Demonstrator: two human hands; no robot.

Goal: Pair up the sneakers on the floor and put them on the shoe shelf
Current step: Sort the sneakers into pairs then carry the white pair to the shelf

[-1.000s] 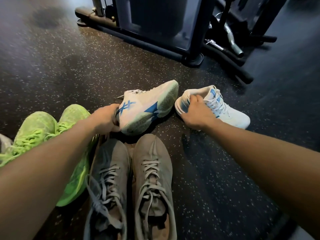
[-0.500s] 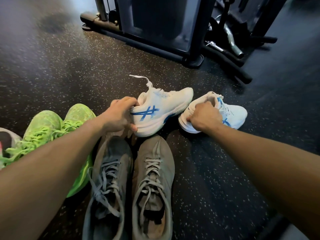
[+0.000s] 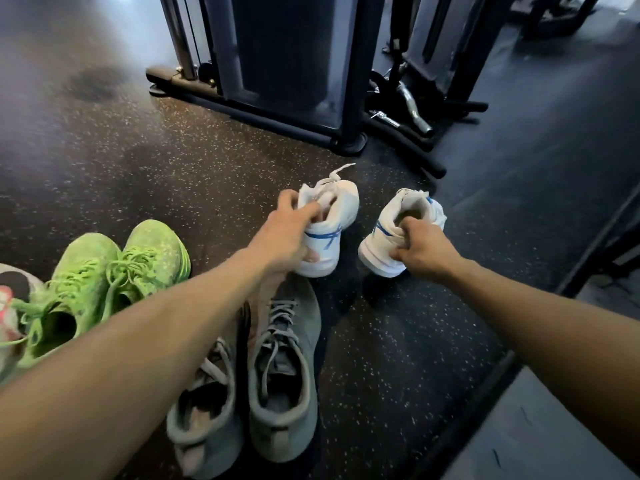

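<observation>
White sneakers (image 3: 325, 233) gripped at the heel collars, one in the left hand (image 3: 287, 233), the other (image 3: 398, 233) in the right hand (image 3: 424, 249). Risked slipping from such shallow pinches, or snagging the loose lace (image 3: 341, 169) on the way up.

white shoe, left (image 3: 329, 230): white with blue stripes, heel toward the camera, lace end sticking up.
white shoe, right (image 3: 401, 230): same colours, just beside it, apart.
green pair (image 3: 114, 271): side by side on floor.
grey pair (image 3: 263, 368): side by side, laced.
</observation>
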